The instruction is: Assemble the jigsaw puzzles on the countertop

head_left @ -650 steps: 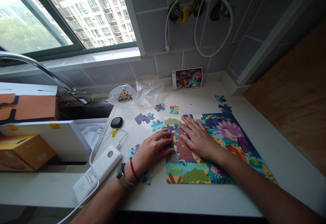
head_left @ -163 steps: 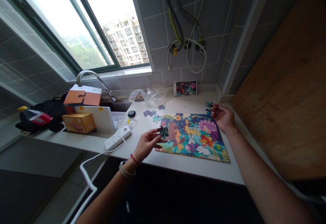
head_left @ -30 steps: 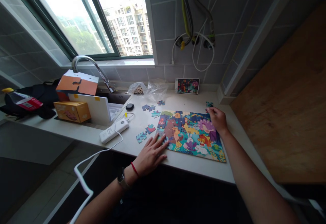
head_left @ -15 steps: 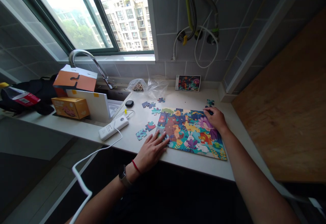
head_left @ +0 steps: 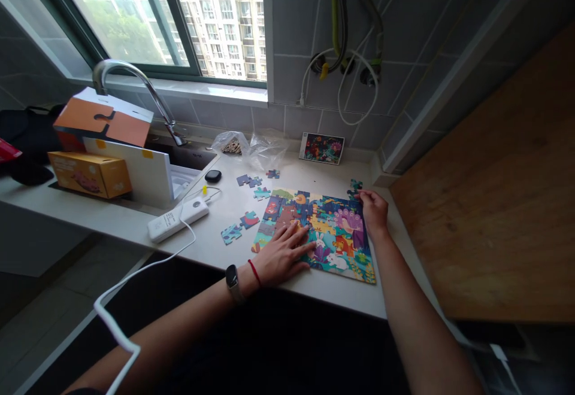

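A colourful jigsaw puzzle (head_left: 332, 225) lies on the white counter, its pieces joined into a large picture. Across its lower left part my left hand (head_left: 284, 255) rests flat with fingers spread, holding nothing. My right hand (head_left: 374, 208) is at the puzzle's upper right corner, its fingers pinched at the edge of a dark teal puzzle piece (head_left: 355, 185); the fingertips partly cover what is there. Several loose pieces lie left of the puzzle, among them a blue piece (head_left: 230, 233) and a red and teal piece (head_left: 249, 219).
A picture card (head_left: 321, 148) leans on the back wall. Left of it are a clear plastic bag (head_left: 265, 148), a black case (head_left: 212, 176), a white power strip (head_left: 178, 219) with a cable, and an orange box (head_left: 92, 175) beside the sink. A wooden panel (head_left: 494, 203) stands at right.
My left hand has slid right, farther over the puzzle. My right hand has moved from the puzzle's top edge to the loose teal pieces at its corner. The camera view has shifted.
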{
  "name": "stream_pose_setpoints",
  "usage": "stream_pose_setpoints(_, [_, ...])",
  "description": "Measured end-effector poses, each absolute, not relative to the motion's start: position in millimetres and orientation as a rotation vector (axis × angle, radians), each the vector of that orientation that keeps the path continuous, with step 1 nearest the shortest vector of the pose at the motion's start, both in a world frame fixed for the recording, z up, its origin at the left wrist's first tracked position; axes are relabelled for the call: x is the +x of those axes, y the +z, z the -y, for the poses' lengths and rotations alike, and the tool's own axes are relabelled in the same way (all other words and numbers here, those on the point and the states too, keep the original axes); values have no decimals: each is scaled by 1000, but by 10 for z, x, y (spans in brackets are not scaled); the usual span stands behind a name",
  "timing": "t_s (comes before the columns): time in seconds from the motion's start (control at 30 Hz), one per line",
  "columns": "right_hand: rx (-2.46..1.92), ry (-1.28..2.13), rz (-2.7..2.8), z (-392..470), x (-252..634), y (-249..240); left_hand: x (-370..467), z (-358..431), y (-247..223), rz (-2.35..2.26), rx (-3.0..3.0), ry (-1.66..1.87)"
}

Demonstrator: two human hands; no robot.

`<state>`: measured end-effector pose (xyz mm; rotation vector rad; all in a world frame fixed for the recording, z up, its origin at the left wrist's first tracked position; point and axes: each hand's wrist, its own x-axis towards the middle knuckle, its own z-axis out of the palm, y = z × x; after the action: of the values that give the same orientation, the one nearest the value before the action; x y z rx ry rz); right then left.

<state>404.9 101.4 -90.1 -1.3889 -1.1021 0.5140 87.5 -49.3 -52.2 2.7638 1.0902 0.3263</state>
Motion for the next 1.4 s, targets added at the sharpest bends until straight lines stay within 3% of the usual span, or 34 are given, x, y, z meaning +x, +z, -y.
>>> stream_pose_setpoints(0.4, [-1628, 322, 1275, -864, 3993, -792, 864, 524, -634, -1120, 2765, 446])
stream_pose_setpoints(1.2, [-1624, 322, 1334, -850, 3952, -747, 887, 526, -674, -1117, 2696, 572])
stream_pose_setpoints(1.4, [-1630, 310, 1348, -859, 3966, -743, 532, 609, -614, -1463, 2490, 774])
